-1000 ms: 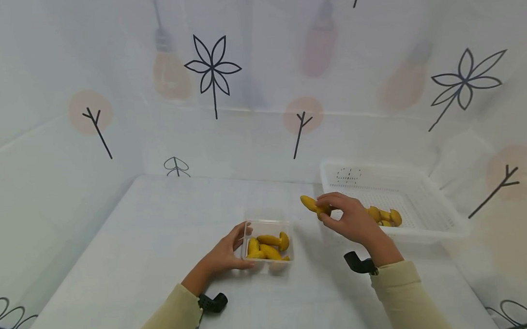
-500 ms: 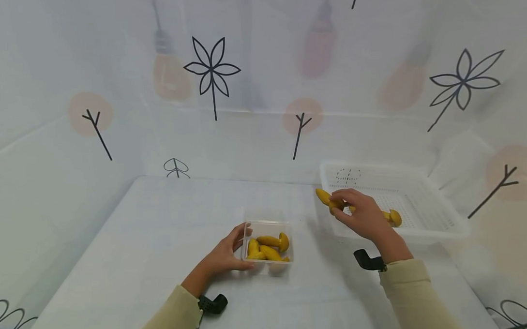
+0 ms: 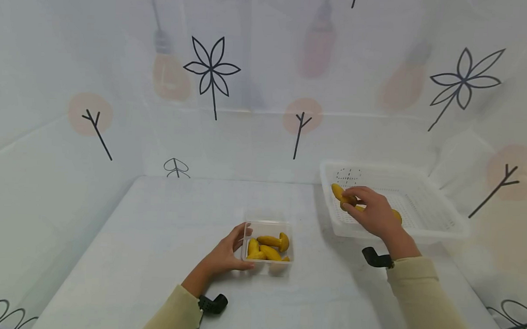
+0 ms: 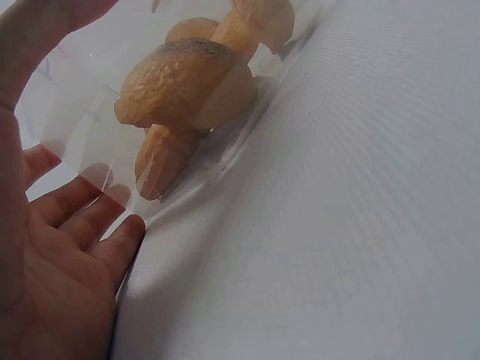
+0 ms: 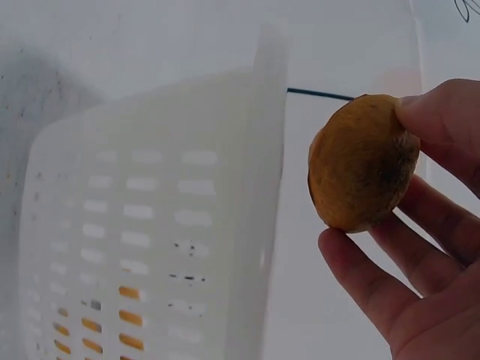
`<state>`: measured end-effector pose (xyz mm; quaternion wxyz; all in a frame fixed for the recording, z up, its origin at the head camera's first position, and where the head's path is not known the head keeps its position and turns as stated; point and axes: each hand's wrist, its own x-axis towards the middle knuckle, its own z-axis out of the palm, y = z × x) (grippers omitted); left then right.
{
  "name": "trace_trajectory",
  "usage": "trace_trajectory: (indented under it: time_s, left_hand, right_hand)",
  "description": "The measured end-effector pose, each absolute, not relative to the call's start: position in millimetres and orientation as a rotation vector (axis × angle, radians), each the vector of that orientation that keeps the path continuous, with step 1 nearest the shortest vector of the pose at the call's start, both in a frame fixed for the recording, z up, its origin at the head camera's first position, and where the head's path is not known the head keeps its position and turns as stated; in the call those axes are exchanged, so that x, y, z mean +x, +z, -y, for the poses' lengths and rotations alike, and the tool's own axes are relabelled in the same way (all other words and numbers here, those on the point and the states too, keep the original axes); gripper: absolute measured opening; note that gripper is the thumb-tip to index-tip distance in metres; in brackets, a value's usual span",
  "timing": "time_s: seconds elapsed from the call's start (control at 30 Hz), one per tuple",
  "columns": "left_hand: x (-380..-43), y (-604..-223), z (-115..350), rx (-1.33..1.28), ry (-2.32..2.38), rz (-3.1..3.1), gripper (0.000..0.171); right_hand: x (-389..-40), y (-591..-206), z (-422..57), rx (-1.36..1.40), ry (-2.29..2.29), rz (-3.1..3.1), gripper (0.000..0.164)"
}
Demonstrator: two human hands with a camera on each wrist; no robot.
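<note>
In the head view my left hand (image 3: 223,255) grips a small clear plastic box (image 3: 268,222) from its left side, thumb at the front and fingers at the back. Several yellow mushrooms (image 3: 269,240) lie inside it; the left wrist view shows a brown-topped mushroom (image 4: 187,86) through the clear wall. My right hand (image 3: 372,214) pinches another yellow mushroom (image 3: 337,191) above the left part of a white perforated basket (image 3: 435,231). In the right wrist view the rounded cap (image 5: 364,165) sits between thumb and fingertips, higher than the basket rim.
More yellow mushrooms (image 3: 397,216) lie in the basket near its front wall, partly hidden by my right hand. A white cloth covers the table (image 3: 156,238). Behind it hangs a white printed backdrop (image 3: 255,140) with flower and bulb drawings.
My right hand has moved right, carrying the mushroom from the basket's left edge to over its inside. My left hand and the clear box have stayed put.
</note>
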<state>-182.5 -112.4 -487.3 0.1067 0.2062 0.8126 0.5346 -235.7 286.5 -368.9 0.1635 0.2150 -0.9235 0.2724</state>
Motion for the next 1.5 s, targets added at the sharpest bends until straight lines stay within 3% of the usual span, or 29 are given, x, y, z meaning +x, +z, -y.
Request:
trace_trajectory:
  time_s: [0.63,1.5]
  left_hand:
    - [-184,-488,113,0.604,1.576,-2.386,0.106]
    - [-185,-489,113,0.611,1.592,-2.373,0.108]
  right_hand:
    - [-243,-375,-314,0.329,0.789,2.821,0.029]
    - [-242,-375,-316,0.24,0.703,2.975,0.037]
